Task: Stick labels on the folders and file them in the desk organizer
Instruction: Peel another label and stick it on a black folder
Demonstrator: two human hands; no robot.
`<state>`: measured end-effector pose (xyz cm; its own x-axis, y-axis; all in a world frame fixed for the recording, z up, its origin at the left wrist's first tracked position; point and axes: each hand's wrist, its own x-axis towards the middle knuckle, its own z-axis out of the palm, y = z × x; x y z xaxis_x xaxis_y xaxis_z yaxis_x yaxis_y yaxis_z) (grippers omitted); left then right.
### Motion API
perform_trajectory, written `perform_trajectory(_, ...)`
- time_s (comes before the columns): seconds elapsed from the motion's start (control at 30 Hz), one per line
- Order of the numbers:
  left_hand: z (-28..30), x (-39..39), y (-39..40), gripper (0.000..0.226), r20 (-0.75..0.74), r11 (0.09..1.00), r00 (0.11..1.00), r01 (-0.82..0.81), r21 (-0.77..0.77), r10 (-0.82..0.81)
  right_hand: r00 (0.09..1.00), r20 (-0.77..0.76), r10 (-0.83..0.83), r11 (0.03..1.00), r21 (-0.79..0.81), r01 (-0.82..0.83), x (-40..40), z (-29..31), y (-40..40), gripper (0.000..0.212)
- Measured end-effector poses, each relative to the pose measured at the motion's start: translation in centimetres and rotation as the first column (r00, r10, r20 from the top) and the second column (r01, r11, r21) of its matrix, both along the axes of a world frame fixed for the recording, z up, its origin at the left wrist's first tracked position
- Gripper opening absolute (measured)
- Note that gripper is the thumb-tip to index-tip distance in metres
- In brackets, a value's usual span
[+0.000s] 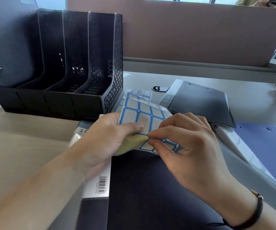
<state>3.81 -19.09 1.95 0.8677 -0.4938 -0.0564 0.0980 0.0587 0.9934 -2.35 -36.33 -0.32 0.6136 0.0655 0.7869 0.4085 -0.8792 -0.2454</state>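
My left hand holds a sheet of blue-bordered labels above a dark folder lying in front of me. My right hand pinches the corner of one label at the sheet's lower edge, where the yellowish backing curls up. A black mesh desk organizer with several upright slots stands at the back left; a dark folder is in its leftmost slot. Another dark folder and a blue folder lie to the right.
A second label sheet lies flat behind the one I hold. A brown partition closes off the back of the desk. A cable grommet is set in the desktop. I wear a black bracelet on my right wrist.
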Motion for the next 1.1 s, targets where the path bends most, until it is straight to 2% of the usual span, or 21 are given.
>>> perform_trajectory(0.23,0.07,-0.06,-0.13,0.021,-0.04,0.998,0.998,-0.039,-0.042,0.037,0.999,0.046,-0.007,0.999,-0.034,0.009,0.2,0.02,-0.13,0.006)
perform_trajectory(0.4,0.07,-0.09,-0.18,0.022,-0.103,0.993,0.993,-0.068,-0.099,0.058,1.0,0.004,0.021,0.998,-0.064,-0.021,0.31,-0.1,-0.27,0.005)
perform_trajectory(0.8,0.39,0.23,-0.09,0.02,-0.103,0.977,0.976,-0.201,-0.07,0.193,0.998,0.008,0.062,0.988,-0.144,-0.06,0.04,0.15,-0.11,0.007)
perform_trajectory(1.1,0.47,0.52,0.13,0.02,-0.093,0.954,0.953,-0.294,-0.067,0.287,0.997,0.026,0.079,0.987,-0.143,-0.075,-0.16,0.27,-0.06,0.008)
